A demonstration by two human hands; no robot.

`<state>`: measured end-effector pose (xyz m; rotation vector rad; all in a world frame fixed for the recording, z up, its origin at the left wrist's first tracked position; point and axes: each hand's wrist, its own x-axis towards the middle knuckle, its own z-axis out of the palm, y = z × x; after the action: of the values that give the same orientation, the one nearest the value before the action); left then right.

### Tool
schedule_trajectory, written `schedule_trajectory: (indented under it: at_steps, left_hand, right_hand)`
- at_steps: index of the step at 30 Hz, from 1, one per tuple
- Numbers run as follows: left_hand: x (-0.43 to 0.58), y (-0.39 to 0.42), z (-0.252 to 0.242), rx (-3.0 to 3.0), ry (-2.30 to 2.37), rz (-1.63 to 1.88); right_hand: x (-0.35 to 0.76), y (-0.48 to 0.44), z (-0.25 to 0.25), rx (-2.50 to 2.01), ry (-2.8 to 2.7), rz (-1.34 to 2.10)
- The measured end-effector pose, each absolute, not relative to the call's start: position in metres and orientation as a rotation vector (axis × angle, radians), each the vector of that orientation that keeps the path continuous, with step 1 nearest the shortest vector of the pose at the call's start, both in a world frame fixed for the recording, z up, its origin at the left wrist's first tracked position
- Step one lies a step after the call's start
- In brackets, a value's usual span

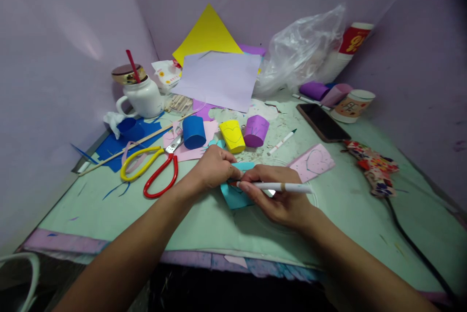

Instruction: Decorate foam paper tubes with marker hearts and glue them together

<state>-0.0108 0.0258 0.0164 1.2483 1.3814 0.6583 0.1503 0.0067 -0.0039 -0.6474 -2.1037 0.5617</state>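
My right hand point(280, 195) is closed around a white marker point(292, 187), which lies nearly level with its tip pointing left. Under it is a teal piece of paper point(235, 199), partly covered by both hands. My left hand point(218, 168) grips the teal paper's left side with curled fingers. Just behind stand small paper-covered cups: a blue one point(194, 132), a yellow one point(232, 136) with a heart outline and a purple one point(256, 130) with drawn lines. A pink paper piece point(313, 162) bearing a heart outline lies to the right of my right hand.
Scissors point(170, 149) with yellow and red handles lie left, beside a long thin stick point(120, 155). Further back are a white mug point(143, 98), lilac paper point(219, 78) and a plastic bag point(302, 49). A phone point(323, 122), paper cup point(353, 106) and cabled floral object point(375, 166) lie right.
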Motion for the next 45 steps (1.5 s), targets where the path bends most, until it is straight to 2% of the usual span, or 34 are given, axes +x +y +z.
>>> schedule_trajectory:
  at_steps: [28, 45]
  left_hand:
    - [-0.0146, 0.0251, 0.015, 1.373, 1.449, 0.606]
    - [-0.0109, 0.0238, 0.0175, 1.262, 1.39, 0.633]
  right_hand:
    - [0.158, 0.0041, 0.0001, -0.741, -2.064, 0.746]
    - [0.1512, 0.0041, -0.0037, -0.597, -2.102, 0.584]
